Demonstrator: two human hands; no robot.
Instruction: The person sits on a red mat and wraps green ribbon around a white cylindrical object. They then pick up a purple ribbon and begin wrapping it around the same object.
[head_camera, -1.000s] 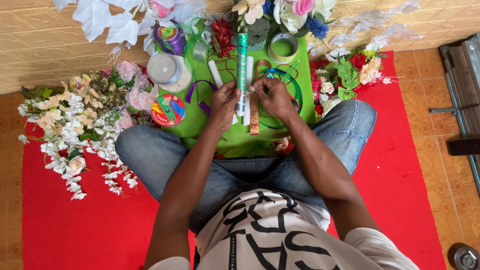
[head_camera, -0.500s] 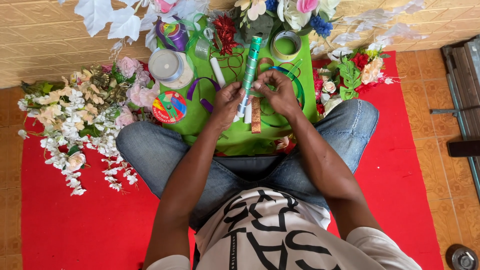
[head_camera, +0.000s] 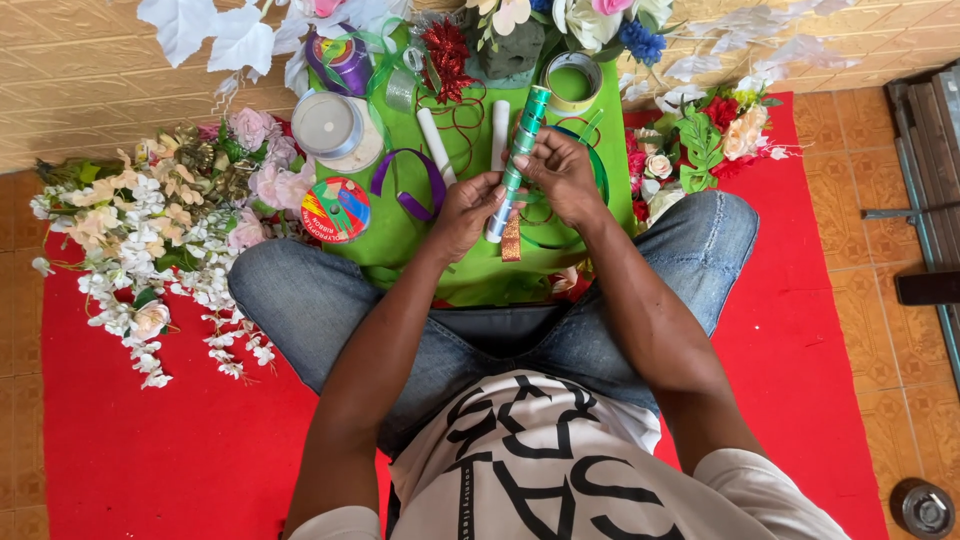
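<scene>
Here, from left to right:
Flowers: a pile of white and pink flowers (head_camera: 150, 230) is lying on the red mat (head_camera: 150, 440), well apart from the hands.
Round tin: a white tin (head_camera: 328, 125) is sitting on the green cloth (head_camera: 400, 235), with a small colourful disc (head_camera: 335, 209) just below it.
Purple ribbon: it (head_camera: 420, 180) is curling on the cloth near the left hand.
Left hand: it (head_camera: 462, 212) is gripping the lower part of the stick (head_camera: 516, 165), fingers closed tight around it.
Stick: it is tilting up over the cloth, between both hands, with green ribbon wound around it.
Right hand: it (head_camera: 560, 172) is pinching the stick's middle, fingers closed on it.
More flowers: red and cream flowers (head_camera: 715, 135) are lying by the right knee.
</scene>
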